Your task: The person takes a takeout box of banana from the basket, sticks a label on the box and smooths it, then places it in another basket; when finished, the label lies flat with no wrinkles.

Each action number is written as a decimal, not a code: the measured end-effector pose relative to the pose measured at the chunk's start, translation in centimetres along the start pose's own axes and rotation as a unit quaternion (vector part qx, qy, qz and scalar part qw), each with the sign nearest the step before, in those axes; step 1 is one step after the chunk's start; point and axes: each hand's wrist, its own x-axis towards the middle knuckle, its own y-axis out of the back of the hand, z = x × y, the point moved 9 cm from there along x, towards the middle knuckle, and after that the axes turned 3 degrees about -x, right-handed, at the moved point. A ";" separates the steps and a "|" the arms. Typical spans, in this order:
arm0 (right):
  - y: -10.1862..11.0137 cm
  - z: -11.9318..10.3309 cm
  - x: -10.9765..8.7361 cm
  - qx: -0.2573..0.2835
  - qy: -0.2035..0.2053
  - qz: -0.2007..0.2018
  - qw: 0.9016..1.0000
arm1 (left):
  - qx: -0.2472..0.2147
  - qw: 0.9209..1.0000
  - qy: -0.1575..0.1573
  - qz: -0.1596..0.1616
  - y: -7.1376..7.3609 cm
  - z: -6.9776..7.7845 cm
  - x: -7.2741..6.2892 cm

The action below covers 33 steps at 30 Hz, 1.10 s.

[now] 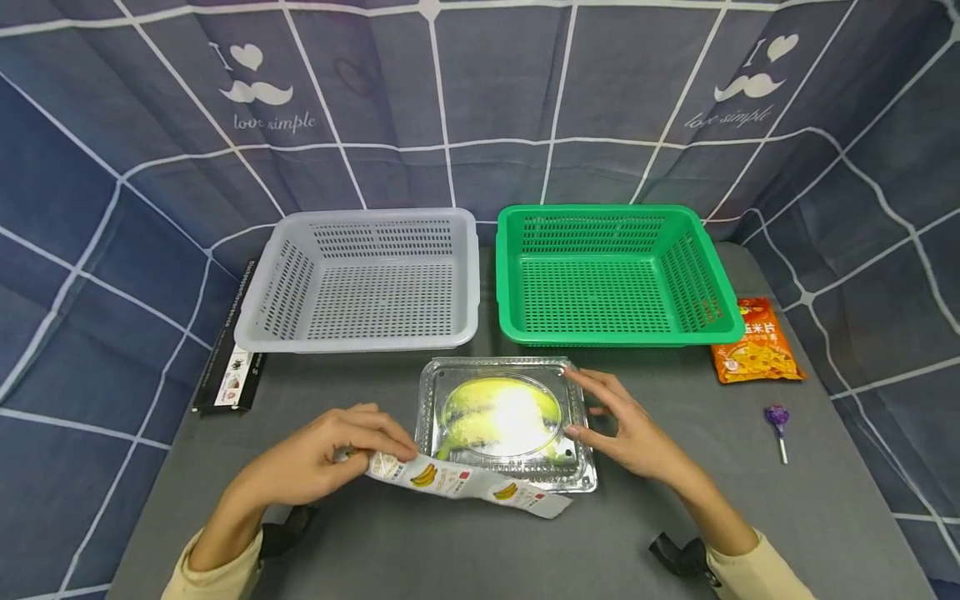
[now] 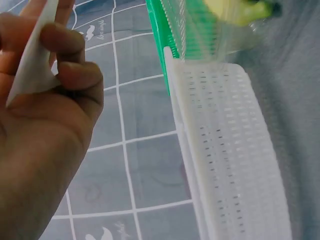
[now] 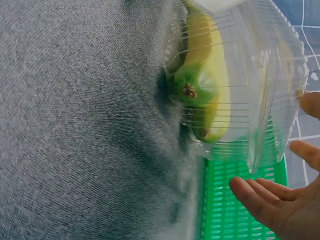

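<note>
A clear plastic clamshell box [image 1: 429, 408] with bananas [image 1: 480, 402] inside lies on the table with its lid down. My left hand [image 1: 330, 450] pinches one end of a long paper label strip [image 1: 468, 483] printed with bananas. The strip slants down to the right across the box's front edge. At the box's right side is my right hand [image 1: 630, 429], fingers extended, with fingertips right at the lid's rim. From the right wrist view, the green banana tips [image 3: 192, 90] show through the clear wall.
Behind the box stand a grey-white basket [image 1: 356, 343] and a green basket [image 1: 600, 337]. To the right lie an orange snack bag [image 1: 757, 342] and a purple lollipop [image 1: 777, 417]. A long black box [image 1: 228, 367] lies left of the pale basket. Patterned cloth surrounds the table.
</note>
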 end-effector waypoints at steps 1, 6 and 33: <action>0.2 -0.2 0.0 -0.016 0.004 0.009 1.000 | 0.002 1.000 -0.003 0.005 0.4 -0.2 0.5; 1.2 -3.0 -0.2 -0.068 0.066 0.056 0.994 | 0.007 1.000 0.015 0.012 2.2 -1.1 3.3; -2.9 -8.8 2.0 0.067 0.201 -0.071 0.975 | -0.034 0.997 0.074 0.006 7.1 -4.2 10.3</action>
